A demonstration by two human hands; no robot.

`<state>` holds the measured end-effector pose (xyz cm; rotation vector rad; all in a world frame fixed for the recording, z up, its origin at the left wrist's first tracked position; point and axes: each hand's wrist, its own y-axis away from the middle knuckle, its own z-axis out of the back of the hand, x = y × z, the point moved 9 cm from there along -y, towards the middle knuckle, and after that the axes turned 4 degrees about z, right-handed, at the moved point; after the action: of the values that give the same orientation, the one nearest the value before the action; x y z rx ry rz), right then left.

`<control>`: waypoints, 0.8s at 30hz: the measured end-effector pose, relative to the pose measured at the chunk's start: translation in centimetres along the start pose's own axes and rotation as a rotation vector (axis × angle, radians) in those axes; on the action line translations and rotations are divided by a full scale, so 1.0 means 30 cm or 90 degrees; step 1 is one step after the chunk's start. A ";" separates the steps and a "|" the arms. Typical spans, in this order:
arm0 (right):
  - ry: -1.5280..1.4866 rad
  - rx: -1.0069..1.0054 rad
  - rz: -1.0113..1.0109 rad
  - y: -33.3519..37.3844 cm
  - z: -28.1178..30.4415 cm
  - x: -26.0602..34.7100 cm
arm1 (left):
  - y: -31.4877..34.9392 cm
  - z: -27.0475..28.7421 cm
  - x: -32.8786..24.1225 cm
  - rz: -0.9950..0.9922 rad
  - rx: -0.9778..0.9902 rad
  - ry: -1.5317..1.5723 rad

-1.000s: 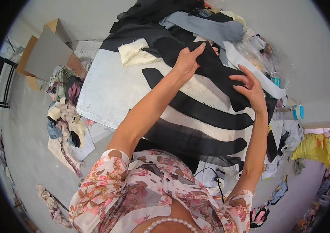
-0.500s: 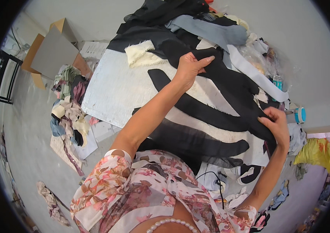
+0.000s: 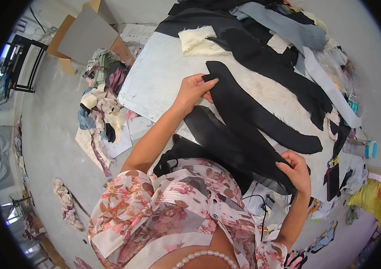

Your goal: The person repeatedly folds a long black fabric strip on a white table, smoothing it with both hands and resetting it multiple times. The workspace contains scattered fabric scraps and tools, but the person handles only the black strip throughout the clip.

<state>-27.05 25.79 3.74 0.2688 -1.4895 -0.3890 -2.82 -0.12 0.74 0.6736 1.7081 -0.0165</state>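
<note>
A long black fabric piece (image 3: 240, 123) stretches between my two hands, slanting from upper left to lower right. My left hand (image 3: 195, 93) pinches its far end between thumb and fingers. At the near right end, my right hand (image 3: 294, 171) grips its edge. Beneath it lies a sheer black fabric piece (image 3: 201, 127), partly covered. Just beyond, a curved black strip (image 3: 284, 131) with a frayed edge rests on the white tabletop (image 3: 148, 65). More black cloth (image 3: 262, 54) is heaped at the far side, beside a cream scrap (image 3: 197, 40) with fringed edges.
Grey-blue cloth (image 3: 284, 22) and a white strip (image 3: 329, 87) lie at the far right. A blue-and-white cylindrical object (image 3: 369, 149) sits by the right edge. Fabric scraps (image 3: 103, 105) and an open cardboard box (image 3: 87, 36) are on the floor at left; a yellow bag (image 3: 372, 197) stands right.
Both hands have come nearer my body, bringing a black piece from the far heap over the sheer one. The view has also shifted, so the table sits farther right.
</note>
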 end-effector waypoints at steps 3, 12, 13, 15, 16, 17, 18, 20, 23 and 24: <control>0.100 -0.003 0.028 -0.064 -0.006 0.002 | -0.035 0.061 0.011 -0.017 -0.039 -0.064; 0.140 -0.045 0.060 -0.184 0.042 0.024 | -0.155 0.041 -0.079 -0.078 -0.056 -0.266; 0.142 -0.046 0.059 -0.194 0.055 0.023 | -0.165 0.041 -0.087 -0.089 -0.065 -0.299; 0.134 -0.049 0.051 -0.208 0.068 0.030 | -0.185 0.038 -0.092 -0.109 -0.072 -0.338; 0.133 -0.053 0.050 -0.216 0.075 0.022 | -0.198 0.039 -0.088 -0.119 -0.072 -0.346; 0.132 -0.057 0.050 -0.228 0.083 0.011 | -0.207 0.037 -0.090 -0.130 -0.073 -0.354; 0.131 -0.061 0.049 -0.235 0.090 0.004 | -0.213 0.038 -0.087 -0.131 -0.083 -0.385; 0.157 -0.072 0.052 -0.243 0.100 0.003 | -0.223 0.040 -0.083 -0.135 -0.103 -0.448; 0.194 -0.082 0.058 -0.256 0.103 0.016 | -0.226 0.055 -0.094 -0.190 -0.176 -0.587; 0.206 -0.084 0.059 -0.259 0.101 0.022 | -0.227 0.058 -0.093 -0.203 -0.181 -0.598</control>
<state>-30.72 18.66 1.39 0.1488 -1.1496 -0.3501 -4.01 -7.59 0.45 0.1142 0.8602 -0.2679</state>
